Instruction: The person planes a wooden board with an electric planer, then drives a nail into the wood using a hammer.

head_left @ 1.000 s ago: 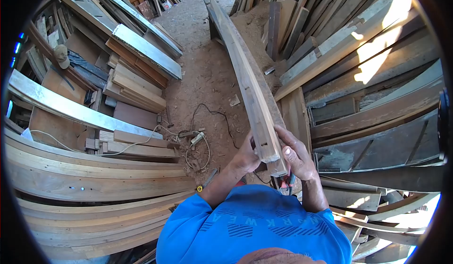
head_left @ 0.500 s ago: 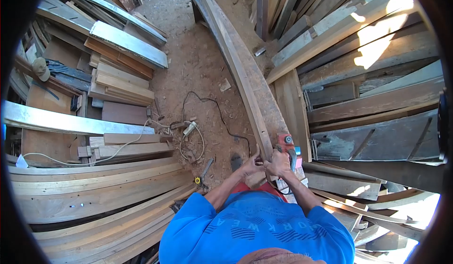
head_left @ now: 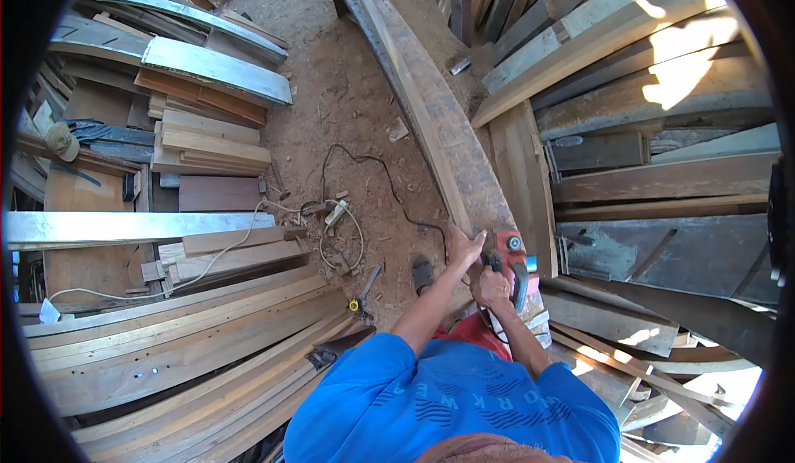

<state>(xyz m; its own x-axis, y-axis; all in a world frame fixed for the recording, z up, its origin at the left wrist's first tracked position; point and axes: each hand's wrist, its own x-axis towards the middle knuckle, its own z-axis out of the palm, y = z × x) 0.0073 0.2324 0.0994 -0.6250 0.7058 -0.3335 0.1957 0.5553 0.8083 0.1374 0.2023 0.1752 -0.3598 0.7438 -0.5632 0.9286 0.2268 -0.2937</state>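
Note:
A long wooden strip (head_left: pixel 431 152) lies lengthwise along a narrow, worn bench (head_left: pixel 476 173). My left hand (head_left: pixel 465 248) straddles the strip's near end, with the thumb on its right side and the fingers over the left. Just to the right, on the bench's near end, is a red power tool that looks like an electric planer (head_left: pixel 512 252). My right hand (head_left: pixel 493 287) is closed around its dark handle; the fingers are partly hidden.
Stacked boards (head_left: pixel 182 330) line the left side, and more timber (head_left: pixel 654 181) is piled on the right. On the dirt floor lie a black cable (head_left: pixel 385 185), a white power strip (head_left: pixel 336 213) and a tool with a yellow part (head_left: pixel 356 304).
My right hand has left the wooden strip and taken hold of the planer's handle. My left hand has shifted forward onto the strip's near end, which now sits farther up the bench.

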